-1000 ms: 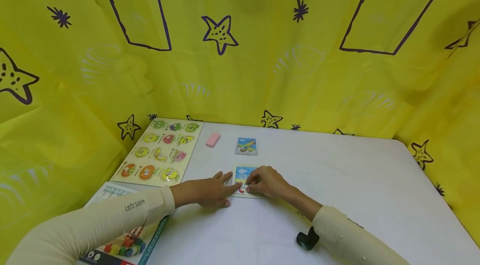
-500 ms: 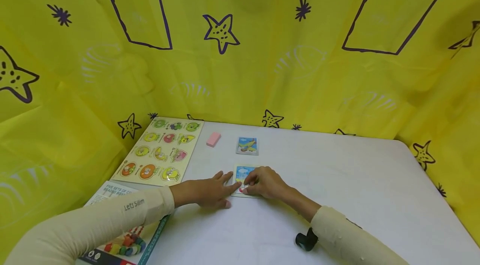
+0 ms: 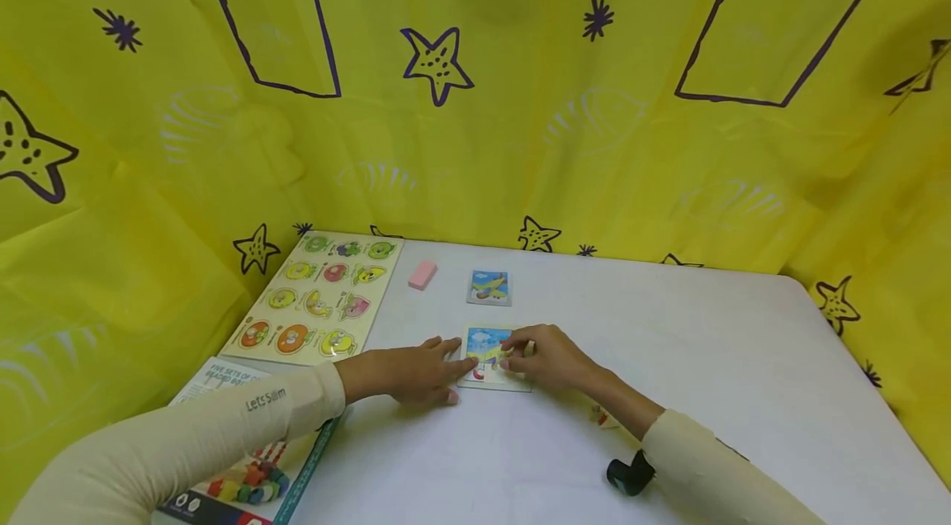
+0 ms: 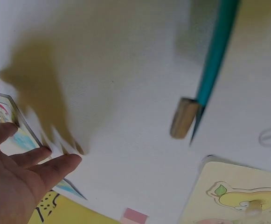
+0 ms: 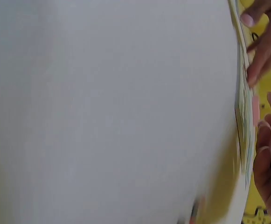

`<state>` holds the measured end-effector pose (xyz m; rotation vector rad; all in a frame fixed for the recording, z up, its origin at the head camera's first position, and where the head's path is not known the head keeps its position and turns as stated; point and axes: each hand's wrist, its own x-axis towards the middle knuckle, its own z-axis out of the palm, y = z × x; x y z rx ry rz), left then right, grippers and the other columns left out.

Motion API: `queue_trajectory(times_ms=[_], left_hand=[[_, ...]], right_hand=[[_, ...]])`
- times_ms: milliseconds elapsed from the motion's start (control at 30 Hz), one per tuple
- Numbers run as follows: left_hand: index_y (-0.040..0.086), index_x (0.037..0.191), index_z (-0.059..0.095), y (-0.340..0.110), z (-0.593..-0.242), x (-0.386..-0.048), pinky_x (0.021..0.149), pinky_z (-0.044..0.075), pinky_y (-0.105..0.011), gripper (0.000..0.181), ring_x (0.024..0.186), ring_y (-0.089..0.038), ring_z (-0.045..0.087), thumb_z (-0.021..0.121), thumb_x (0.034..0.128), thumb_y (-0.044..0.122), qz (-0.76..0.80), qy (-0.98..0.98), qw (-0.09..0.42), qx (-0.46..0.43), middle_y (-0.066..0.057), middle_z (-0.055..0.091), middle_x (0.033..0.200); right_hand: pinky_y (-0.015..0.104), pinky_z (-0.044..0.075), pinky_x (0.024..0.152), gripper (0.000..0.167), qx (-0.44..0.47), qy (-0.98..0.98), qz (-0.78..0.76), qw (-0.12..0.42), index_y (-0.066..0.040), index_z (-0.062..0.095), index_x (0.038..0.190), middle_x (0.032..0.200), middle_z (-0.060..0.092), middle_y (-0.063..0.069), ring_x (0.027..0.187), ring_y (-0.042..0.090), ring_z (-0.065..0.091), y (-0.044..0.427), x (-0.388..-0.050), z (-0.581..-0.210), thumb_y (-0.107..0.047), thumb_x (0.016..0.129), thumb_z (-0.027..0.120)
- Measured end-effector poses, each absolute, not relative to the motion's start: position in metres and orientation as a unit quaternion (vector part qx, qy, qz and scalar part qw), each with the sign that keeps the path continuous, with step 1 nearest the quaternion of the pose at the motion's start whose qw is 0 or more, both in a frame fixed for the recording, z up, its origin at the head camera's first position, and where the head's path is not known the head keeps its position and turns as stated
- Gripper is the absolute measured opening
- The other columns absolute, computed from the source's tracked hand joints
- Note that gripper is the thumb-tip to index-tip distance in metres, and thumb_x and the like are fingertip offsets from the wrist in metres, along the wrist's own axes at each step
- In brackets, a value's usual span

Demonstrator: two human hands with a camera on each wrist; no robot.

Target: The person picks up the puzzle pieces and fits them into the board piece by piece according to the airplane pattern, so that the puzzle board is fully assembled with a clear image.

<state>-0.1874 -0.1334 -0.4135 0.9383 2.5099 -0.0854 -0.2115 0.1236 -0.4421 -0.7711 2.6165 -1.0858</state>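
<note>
A small picture puzzle in a pale frame lies on the table, showing blue sky and yellow parts with a red bit at lower left. My left hand lies at its left side, fingers spread and index fingertip touching the puzzle. In the left wrist view the left hand has straight, separated fingers. Over the puzzle's right part is my right hand, its bent index finger and thumb apart near a yellow area. No piece shows between the fingers of the right hand in the right wrist view.
Behind the puzzle are a small airplane picture and a pink eraser. A fruit puzzle board and a printed box lie at left. Beside the right forearm are small loose pieces and a black object.
My right hand has moved right and slightly up from the puzzle's lower middle, uncovering more of its yellow picture. The left hand has stayed put.
</note>
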Motion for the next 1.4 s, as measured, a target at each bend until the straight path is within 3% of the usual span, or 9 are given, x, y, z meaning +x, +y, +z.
queue_trajectory(times_ms=[300,567,767,900,1133,1400], left_hand=[[0.019,0.159,0.027,-0.128,-0.415,-0.185,0.112,0.039,-0.057,0.071,0.147,-0.045,0.031,0.055,0.1009,0.047,-0.013,0.929,0.203,0.310,-0.019,0.024,0.164],[0.027,0.161,0.024,-0.127,-0.421,-0.193,0.113,0.035,-0.060,0.071,0.149,-0.050,0.023,0.053,0.1004,0.052,-0.008,0.936,0.220,0.273,-0.017,0.017,0.167],[0.031,0.161,0.023,-0.128,-0.424,-0.197,0.113,0.034,-0.063,0.067,0.149,-0.052,0.021,0.049,0.1024,0.051,0.006,0.937,0.231,0.262,-0.018,0.013,0.167],[0.032,0.161,0.021,-0.127,-0.424,-0.198,0.112,0.033,-0.065,0.068,0.148,-0.053,0.020,0.049,0.1020,0.052,0.008,0.937,0.232,0.259,-0.019,0.013,0.167],[0.030,0.161,0.020,-0.123,-0.422,-0.198,0.111,0.031,-0.068,0.070,0.149,-0.054,0.016,0.048,0.1019,0.053,0.004,0.939,0.239,0.247,-0.019,0.011,0.168],[0.032,0.161,0.021,-0.121,-0.421,-0.198,0.106,0.034,-0.073,0.070,0.149,-0.053,0.017,0.050,0.1006,0.055,0.000,0.941,0.240,0.239,-0.017,0.013,0.168]], right_hand=[[0.021,0.043,0.056,0.014,-0.255,0.892,-0.363,0.090,-0.015,0.075,0.100,0.089,0.066,-0.006,0.064,0.008,0.050,0.191,-0.202,-0.436,-0.026,0.091,0.075],[0.022,0.045,0.057,0.030,-0.266,0.896,-0.339,0.105,-0.011,0.073,0.107,0.101,0.067,-0.003,0.063,0.004,0.049,0.232,-0.173,-0.432,-0.033,0.087,0.079],[0.022,0.045,0.065,0.035,-0.257,0.918,-0.287,0.093,-0.020,0.073,0.107,0.107,0.065,-0.009,0.075,0.003,0.052,0.244,-0.154,-0.437,-0.042,0.082,0.082],[0.023,0.045,0.072,0.032,-0.255,0.929,-0.260,0.073,-0.022,0.072,0.105,0.104,0.063,-0.012,0.085,0.005,0.054,0.246,-0.146,-0.438,-0.040,0.081,0.083],[0.021,0.039,0.065,0.025,-0.272,0.920,-0.276,0.063,-0.018,0.069,0.100,0.099,0.059,-0.005,0.074,0.003,0.044,0.250,-0.138,-0.438,-0.031,0.083,0.081],[0.021,0.041,0.061,0.026,-0.255,0.909,-0.316,0.097,-0.016,0.060,0.097,0.090,0.059,-0.006,0.073,0.004,0.046,0.252,-0.136,-0.440,-0.028,0.085,0.080]])
